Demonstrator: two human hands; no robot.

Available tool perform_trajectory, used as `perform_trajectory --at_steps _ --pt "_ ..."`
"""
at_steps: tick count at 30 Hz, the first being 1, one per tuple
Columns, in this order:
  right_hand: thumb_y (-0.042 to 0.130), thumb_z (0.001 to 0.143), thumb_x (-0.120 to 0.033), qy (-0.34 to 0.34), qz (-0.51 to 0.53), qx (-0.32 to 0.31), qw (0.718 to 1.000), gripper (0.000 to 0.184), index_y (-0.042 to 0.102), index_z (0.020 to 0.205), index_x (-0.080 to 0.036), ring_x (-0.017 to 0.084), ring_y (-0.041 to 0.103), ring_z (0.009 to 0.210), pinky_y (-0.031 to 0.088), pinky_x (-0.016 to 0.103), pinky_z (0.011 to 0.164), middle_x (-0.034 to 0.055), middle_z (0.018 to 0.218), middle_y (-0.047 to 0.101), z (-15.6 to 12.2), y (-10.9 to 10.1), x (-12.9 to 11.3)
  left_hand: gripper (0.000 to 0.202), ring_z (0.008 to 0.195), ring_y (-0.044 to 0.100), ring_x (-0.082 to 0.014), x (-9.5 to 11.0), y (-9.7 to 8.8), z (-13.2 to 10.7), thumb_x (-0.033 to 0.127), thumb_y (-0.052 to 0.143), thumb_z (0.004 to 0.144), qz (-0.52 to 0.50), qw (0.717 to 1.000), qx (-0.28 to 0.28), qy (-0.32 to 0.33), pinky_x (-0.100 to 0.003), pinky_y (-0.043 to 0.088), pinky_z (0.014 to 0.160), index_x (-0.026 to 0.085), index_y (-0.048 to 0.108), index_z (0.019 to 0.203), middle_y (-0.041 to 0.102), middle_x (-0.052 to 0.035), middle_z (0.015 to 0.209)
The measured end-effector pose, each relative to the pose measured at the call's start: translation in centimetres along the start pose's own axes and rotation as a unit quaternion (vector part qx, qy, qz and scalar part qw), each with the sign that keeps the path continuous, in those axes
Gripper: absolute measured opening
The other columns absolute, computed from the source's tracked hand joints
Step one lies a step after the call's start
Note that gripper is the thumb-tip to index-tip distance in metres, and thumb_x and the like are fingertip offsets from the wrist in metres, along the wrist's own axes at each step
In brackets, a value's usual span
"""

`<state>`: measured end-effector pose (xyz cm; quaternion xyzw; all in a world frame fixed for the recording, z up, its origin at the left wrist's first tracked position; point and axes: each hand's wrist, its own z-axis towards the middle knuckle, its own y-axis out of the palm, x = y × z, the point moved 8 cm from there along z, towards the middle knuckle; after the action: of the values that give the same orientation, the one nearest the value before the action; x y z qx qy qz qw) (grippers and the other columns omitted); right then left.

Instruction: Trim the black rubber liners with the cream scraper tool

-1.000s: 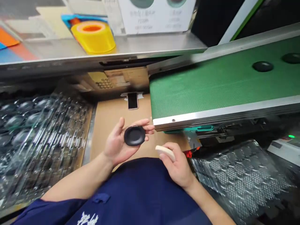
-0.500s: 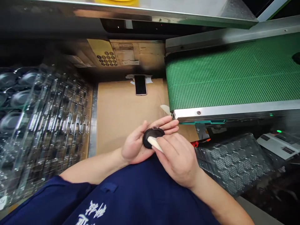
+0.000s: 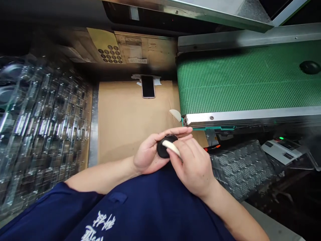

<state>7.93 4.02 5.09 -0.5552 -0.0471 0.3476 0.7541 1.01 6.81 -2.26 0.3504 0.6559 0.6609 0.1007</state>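
Note:
A small black round disc, like a compact lid, lies in the palm of my left hand. The thumb rests at its edge and the other fingers stretch out to the right. Pinched in my right hand is a cream-coloured pad, which looks like a cosmetic sponge. It bends as its tip presses on the disc's face. Part of the disc's right side is hidden behind the sponge and fingers. Both hands are close to my body, over the near edge of the cardboard.
Right of the cardboard runs a green conveyor belt with another black round piece on it. A second cream pad sits by its corner. A phone lies farther back. Stacked clear plastic trays stand left; another tray lies right.
The sponge has shifted across the disc and now bends more. The disc has tilted slightly in my left hand. The black piece on the belt shows farther into view as the camera turned.

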Motion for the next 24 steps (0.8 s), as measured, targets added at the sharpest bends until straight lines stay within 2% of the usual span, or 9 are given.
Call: perform_trajectory --at_steps 3,7,11,15,17,20,24 --pt "0.059 0.099 -0.023 0.024 -0.030 -0.001 0.999 0.012 0.066 0.097 -0.013 0.020 0.054 0.069 0.042 0.035 0.061 0.0054 0.076 0.062 -0.1 -0.3 0.4 0.047 0.151 0.037 -0.0327 0.5 0.1 0.0 0.027 0.032 0.096 0.015 1.000 0.007 0.024 -0.049 0.023 0.127 0.010 0.072 0.115 0.052 -0.0154 0.154" --pt "0.059 0.099 -0.022 0.005 0.050 -0.044 0.998 0.011 0.066 0.096 -0.014 0.018 0.055 0.067 0.042 0.034 0.061 0.0035 0.075 0.062 -0.3 0.4 -0.4 0.046 0.150 0.038 -0.0342 0.9 0.0 0.0 0.027 0.031 0.097 0.018 0.998 0.033 0.053 -0.051 0.024 0.126 0.012 0.074 0.098 0.052 -0.0146 0.153" --pt "0.060 0.098 -0.021 0.016 0.067 0.008 0.998 0.011 0.066 0.101 -0.012 0.019 0.060 0.073 0.047 0.033 0.067 0.0063 0.081 0.066 -0.1 0.2 -0.4 0.047 0.148 0.041 -0.0348 0.3 0.4 -0.1 0.033 0.030 0.099 0.022 0.998 0.030 0.045 -0.052 0.023 0.126 0.013 0.073 0.097 0.054 -0.0147 0.151" --pt "0.058 0.099 -0.020 -0.019 0.069 -0.018 0.997 0.012 0.068 0.098 -0.012 0.018 0.057 0.068 0.046 0.033 0.062 0.0047 0.076 0.063 -0.2 0.8 -0.9 0.063 0.149 0.040 -0.0356 0.0 0.6 -0.2 0.049 0.022 0.104 0.029 0.998 0.032 0.038 -0.051 0.025 0.125 0.013 0.072 0.096 0.052 -0.0160 0.153" --pt "0.059 0.098 -0.020 -0.012 0.065 -0.009 0.998 0.012 0.068 0.100 -0.012 0.019 0.057 0.069 0.047 0.033 0.064 0.0049 0.076 0.064 -0.2 0.6 -0.7 0.065 0.149 0.039 -0.0362 -0.1 0.7 -0.3 0.056 0.022 0.104 0.029 0.999 0.028 0.030 -0.052 0.026 0.125 0.014 0.072 0.097 0.051 -0.0156 0.154" --pt "0.059 0.098 -0.020 0.001 0.054 0.015 0.998 0.014 0.069 0.105 -0.012 0.020 0.059 0.073 0.047 0.034 0.066 0.0068 0.080 0.066 -0.2 0.0 -0.4 0.065 0.150 0.036 -0.0365 -0.3 0.8 -0.3 0.061 0.026 0.102 0.032 0.999 0.023 0.018 -0.052 0.024 0.125 0.014 0.072 0.099 0.051 -0.0153 0.154" --pt "0.056 0.100 -0.020 -0.032 0.061 -0.013 0.998 0.015 0.068 0.096 -0.013 0.018 0.057 0.067 0.046 0.032 0.062 0.0043 0.073 0.063 -0.1 0.1 -0.9 0.069 0.150 0.036 -0.0367 -0.2 0.8 -0.3 0.064 0.025 0.101 0.040 0.998 0.029 0.025 -0.050 0.024 0.126 0.014 0.072 0.100 0.049 -0.0156 0.156"
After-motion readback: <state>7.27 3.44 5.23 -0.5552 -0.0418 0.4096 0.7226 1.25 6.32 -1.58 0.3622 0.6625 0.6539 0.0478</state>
